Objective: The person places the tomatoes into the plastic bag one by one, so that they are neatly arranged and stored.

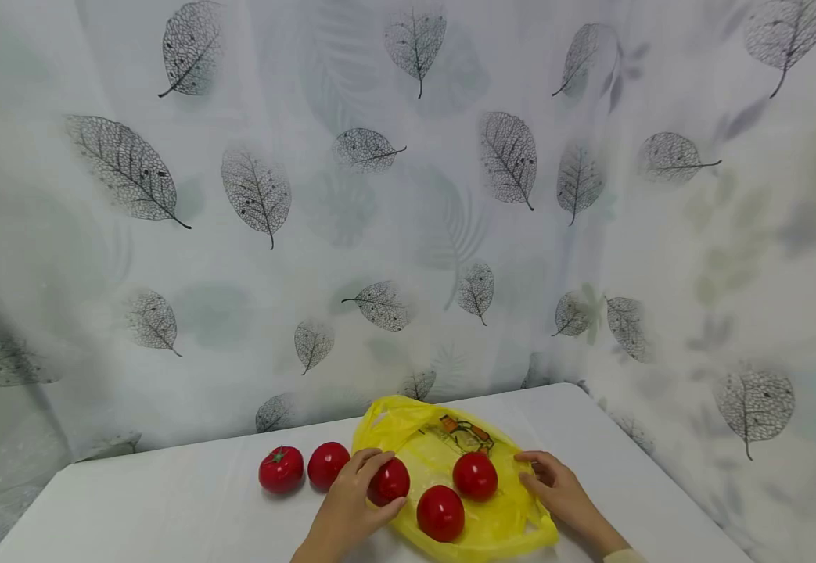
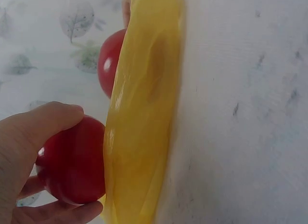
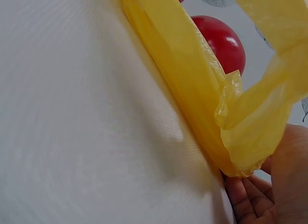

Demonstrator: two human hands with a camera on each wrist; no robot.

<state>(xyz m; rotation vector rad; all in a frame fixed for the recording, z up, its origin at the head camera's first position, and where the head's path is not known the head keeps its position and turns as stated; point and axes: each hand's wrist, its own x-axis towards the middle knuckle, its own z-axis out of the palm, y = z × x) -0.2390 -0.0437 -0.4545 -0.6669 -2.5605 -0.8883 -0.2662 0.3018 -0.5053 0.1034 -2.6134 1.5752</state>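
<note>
My left hand [image 1: 351, 500] grips a red tomato [image 1: 389, 482] at the left side of a yellow plastic bag [image 1: 408, 438]. In the left wrist view, the thumb lies over the top of this tomato [image 2: 72, 161] and the fingers curl beneath it, beside the bag's upright yellow side [image 2: 139, 113]. Two more tomatoes, one toward the front [image 1: 440, 514] and one farther right [image 1: 476, 476], lie on the spread bag. At the bag's right edge, my right hand [image 1: 555, 489] holds the plastic; its fingertips are partly hidden by yellow folds [image 3: 250, 123] in the right wrist view.
Left of the bag, a tomato with a green stem top [image 1: 281, 470] and another red tomato [image 1: 328, 466] stand side by side on the white table [image 1: 168, 508]. A leaf-patterned curtain [image 1: 408, 195] hangs behind the table and along its right side.
</note>
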